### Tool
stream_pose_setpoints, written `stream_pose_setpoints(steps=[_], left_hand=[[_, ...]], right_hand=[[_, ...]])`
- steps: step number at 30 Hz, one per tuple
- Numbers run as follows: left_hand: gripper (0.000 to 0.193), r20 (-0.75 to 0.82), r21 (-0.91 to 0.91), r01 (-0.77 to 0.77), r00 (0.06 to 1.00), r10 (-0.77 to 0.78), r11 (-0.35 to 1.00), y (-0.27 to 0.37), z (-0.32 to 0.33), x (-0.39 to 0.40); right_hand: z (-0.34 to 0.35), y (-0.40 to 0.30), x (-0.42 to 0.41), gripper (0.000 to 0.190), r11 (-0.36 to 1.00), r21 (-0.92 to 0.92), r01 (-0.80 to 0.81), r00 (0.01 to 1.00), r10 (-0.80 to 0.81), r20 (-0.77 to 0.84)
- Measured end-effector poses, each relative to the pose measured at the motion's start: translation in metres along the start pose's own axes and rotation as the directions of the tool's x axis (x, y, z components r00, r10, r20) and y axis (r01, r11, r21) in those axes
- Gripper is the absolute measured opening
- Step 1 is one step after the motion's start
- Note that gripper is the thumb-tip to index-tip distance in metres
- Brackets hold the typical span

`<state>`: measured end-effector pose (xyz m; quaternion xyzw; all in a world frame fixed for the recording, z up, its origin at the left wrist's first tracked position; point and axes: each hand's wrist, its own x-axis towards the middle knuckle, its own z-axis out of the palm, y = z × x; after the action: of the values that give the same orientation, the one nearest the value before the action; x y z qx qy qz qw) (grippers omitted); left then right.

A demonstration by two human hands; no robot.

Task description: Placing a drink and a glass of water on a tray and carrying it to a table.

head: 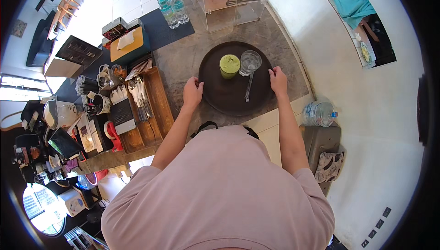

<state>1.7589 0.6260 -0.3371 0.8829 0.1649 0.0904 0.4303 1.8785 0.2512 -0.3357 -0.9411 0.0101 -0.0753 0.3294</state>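
A round dark brown tray (223,97) is in front of me over the stone-like countertop; whether it rests there or is slightly raised, I cannot tell. My left hand (193,92) grips its left rim, and my right hand (278,81) grips the right rim, thumbs on top. On the tray stands a glass of frothy green drink (229,65). Close to its right is a clear glass (251,60), apparently holding ice or water. A long-handled metal spoon (249,87) lies below the clear glass, its handle end towards me.
Bottles with teal caps (172,8) and a clear acrylic display case (237,6) with tongs stand behind. At left sits a wooden cutlery tray (156,102) beside a tissue box (127,45). A large water bottle (319,113) is at right, by the wall; a person's arm (370,32) shows through an opening.
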Motion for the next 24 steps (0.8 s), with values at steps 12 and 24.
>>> stream_pose_setpoints(steps=[12, 24], left_hand=[[0.016, -0.1, -0.094, 0.006, 0.995, -0.016, 0.996, -0.001, 0.008, 0.01], [0.022, -0.127, -0.141, -0.013, 0.992, -0.005, 0.99, -0.017, 0.032, 0.03]], right_hand=[[0.022, 0.0, 0.0, 0.025, 0.982, 0.187, 0.02, 0.999, -0.013, -0.039], [0.037, 0.007, 0.016, 0.024, 0.93, 0.367, -0.01, 1.0, 0.011, -0.001]])
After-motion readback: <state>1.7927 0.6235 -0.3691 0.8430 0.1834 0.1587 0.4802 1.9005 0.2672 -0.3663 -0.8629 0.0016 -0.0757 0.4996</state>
